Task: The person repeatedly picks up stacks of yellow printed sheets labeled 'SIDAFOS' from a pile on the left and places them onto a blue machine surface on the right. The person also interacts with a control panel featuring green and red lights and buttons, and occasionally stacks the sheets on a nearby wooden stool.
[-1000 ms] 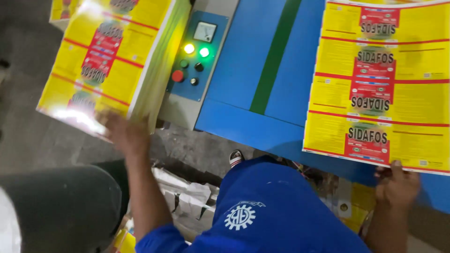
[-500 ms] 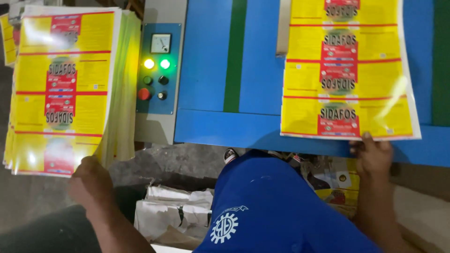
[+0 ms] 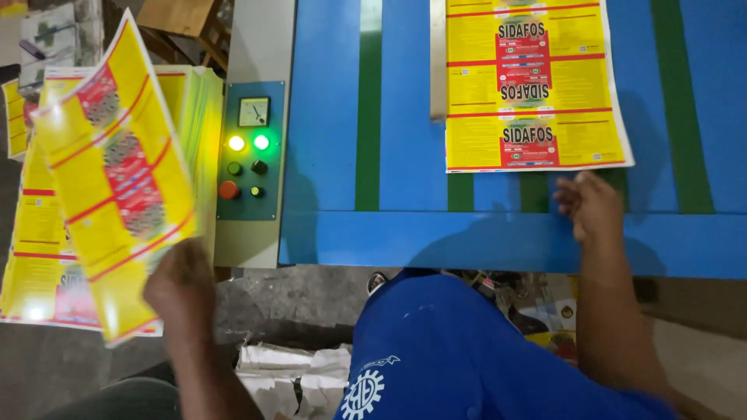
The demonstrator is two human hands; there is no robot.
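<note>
Now my left hand (image 3: 180, 281) grips the lower edge of a yellow printed sheet (image 3: 117, 179) with red bands, fingers closed on it, and the sheet tilts up and curls, blurred, above the stack of the same sheets (image 3: 35, 257) that lies at my left side; my right hand (image 3: 591, 204) rests on the blue table (image 3: 467, 241) with its fingers loosely curled and holding nothing, just below the near edge of a second yellow sheet (image 3: 533, 85) that lies flat on the table, close to it though I cannot tell whether the fingertips touch it; green strips (image 3: 368, 117) run up the table away from me; between the stack and the table stands a grey control panel (image 3: 250, 155) with a small dial (image 3: 254, 112), a yellow lamp (image 3: 236, 143) and a green lamp (image 3: 261, 141) both lit, and a red button (image 3: 228, 190); below, crumpled white paper (image 3: 292, 373) lies on the floor beside my blue trousers (image 3: 451, 350).
</note>
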